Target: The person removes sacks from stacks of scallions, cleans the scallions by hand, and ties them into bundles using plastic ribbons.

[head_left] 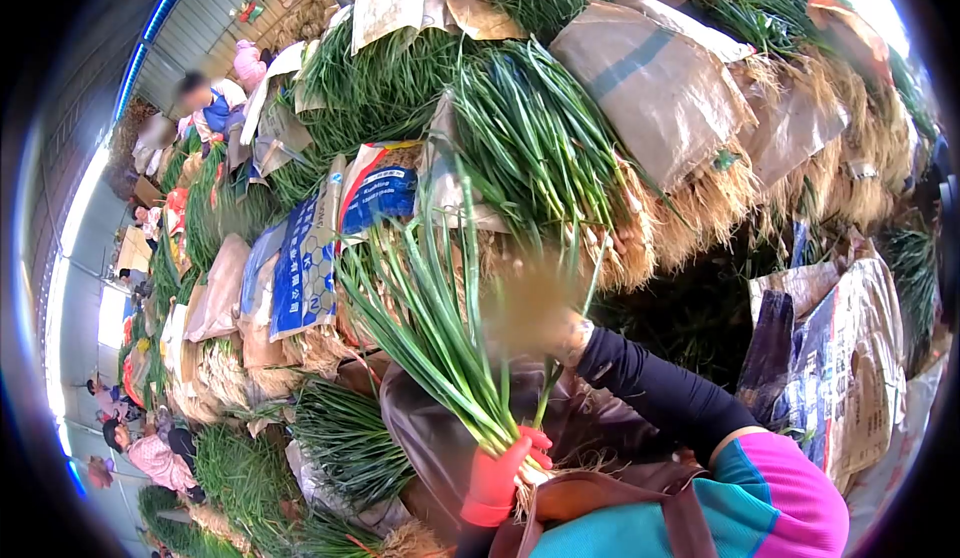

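My left hand (500,473), in a red glove, is closed round the pale lower stems of a bunch of green onions (440,343). Their long leaves fan up and to the left, and roots hang below the glove. My right hand (568,340), at the end of a dark arm sleeve, is up beside the bunch on its right. A blurred patch covers its fingers, so what they hold, if anything, is hidden. A few separate stalks run close to that hand. Dark brown cloth or apron (430,428) lies behind the bunch.
Large heaps of green onions (540,138) with roots outward stand in front, partly covered by sacks (650,88). A blue printed sack (305,268) hangs at the left. Crumpled sacks (850,358) lie at the right. Several people (160,458) are among heaps at the far left.
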A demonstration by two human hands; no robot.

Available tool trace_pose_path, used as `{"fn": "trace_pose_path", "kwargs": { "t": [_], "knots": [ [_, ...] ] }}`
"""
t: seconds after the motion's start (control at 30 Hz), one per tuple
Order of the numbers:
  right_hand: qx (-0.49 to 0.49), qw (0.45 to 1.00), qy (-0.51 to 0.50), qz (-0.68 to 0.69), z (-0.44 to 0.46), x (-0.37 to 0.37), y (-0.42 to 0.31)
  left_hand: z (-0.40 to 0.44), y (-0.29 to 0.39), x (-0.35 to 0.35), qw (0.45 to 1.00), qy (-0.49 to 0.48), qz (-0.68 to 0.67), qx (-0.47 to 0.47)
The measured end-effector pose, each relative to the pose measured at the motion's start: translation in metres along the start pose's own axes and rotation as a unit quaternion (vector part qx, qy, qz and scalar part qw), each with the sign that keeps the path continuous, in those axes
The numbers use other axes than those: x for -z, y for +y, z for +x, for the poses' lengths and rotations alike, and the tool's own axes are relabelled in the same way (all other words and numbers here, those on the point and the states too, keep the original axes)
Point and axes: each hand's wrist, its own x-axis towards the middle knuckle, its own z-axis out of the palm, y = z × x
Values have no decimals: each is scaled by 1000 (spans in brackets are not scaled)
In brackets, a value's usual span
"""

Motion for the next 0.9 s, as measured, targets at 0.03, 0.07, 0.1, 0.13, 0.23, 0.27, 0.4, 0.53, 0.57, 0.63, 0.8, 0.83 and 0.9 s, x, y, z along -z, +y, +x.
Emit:
{"fn": "trace_pose_path", "kwargs": {
  "t": [0.03, 0.07, 0.1, 0.13, 0.23, 0.27, 0.4, 0.53, 0.57, 0.63, 0.8, 0.83, 0.9],
  "knots": [
    [20, 998, 7, 54, -2, -3, 4, -2, 1, -2, 1000, 10, 1, -3],
    [2, 991, -14, 131, -8, -4, 7, -4, 0, -2, 1000, 14, -8, -5],
    [-19, 978, -33, 206, -12, -4, 0, -4, -2, 0, 1000, 19, -18, -7],
    [-113, 943, -95, 298, -26, 0, -36, -4, -3, 2, 999, 22, -26, -9],
    [-318, 883, -239, 248, -59, -1, -75, 0, -9, 8, 998, 41, -50, -3],
    [-284, 862, -256, 334, -72, -1, -89, 3, -14, 11, 998, 42, -34, -11],
    [-235, 881, -303, 278, -88, 29, -83, 0, -17, 5, 995, 8, -96, -2],
    [-96, 916, 16, 390, -95, 87, -73, 1, -20, 14, 999, 24, -40, -17],
    [-144, 921, 57, 357, -90, 97, -79, 0, -23, 14, 999, 32, -32, -23],
    [-281, 952, 37, 117, -68, 79, -109, 1, -20, 4, 999, 48, 9, -18],
    [-115, 964, -66, -231, -27, 9, -97, 1, -27, -5, 993, 86, 77, -21],
    [-58, 960, -53, -267, -24, 2, -69, 0, -29, -8, 990, 111, 84, -29],
    [-16, 955, -36, -293, -12, -8, -31, -1, -35, -8, 978, 140, 150, -37]
  ]
}}
